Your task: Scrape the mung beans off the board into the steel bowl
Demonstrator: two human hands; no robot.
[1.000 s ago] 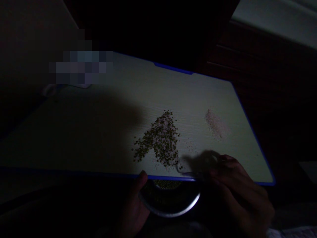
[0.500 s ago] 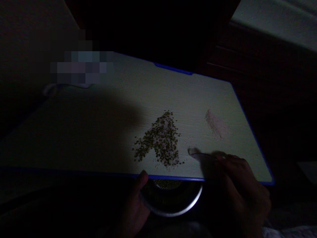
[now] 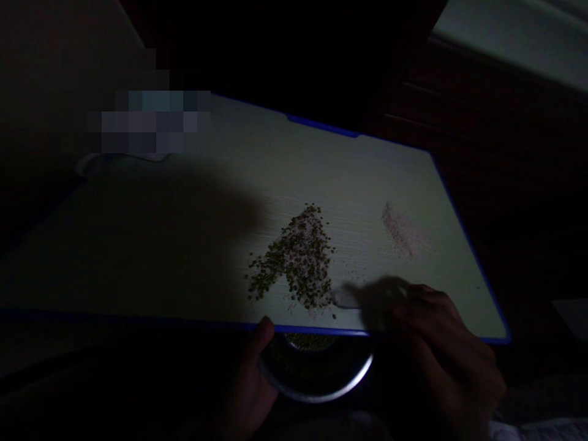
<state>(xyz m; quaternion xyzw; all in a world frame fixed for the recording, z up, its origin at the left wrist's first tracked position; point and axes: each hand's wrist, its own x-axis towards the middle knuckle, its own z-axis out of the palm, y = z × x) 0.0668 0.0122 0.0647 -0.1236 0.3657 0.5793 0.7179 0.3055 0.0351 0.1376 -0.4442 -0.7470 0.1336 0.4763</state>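
Observation:
A pale board (image 3: 294, 159) with a blue rim lies before me, dimly lit. On it is a pile of small green beans mixed with whitish grains (image 3: 303, 254). My right hand (image 3: 448, 352) is closed on what looks like a spoon (image 3: 346, 300), its tip at the pile's lower right edge; the handle is mostly in shadow. Below the board's near edge, my left hand (image 3: 257, 367) grips the rim of a metal bowl (image 3: 319, 395), thumb up by the board's edge. Green beans (image 3: 310, 341) show inside the bowl, which the board partly covers.
A separate small heap of pale grains (image 3: 404, 233) lies on the board's right side. At the far left of the board is a blurred-out object (image 3: 142, 125) with a whitish loop beside it. Dark surroundings hide the rest.
My right hand has moved the spoon a little left and nearer to me, up to the pile's edge. A few grains now lie scattered right of the pile. My left hand and bowl stay put.

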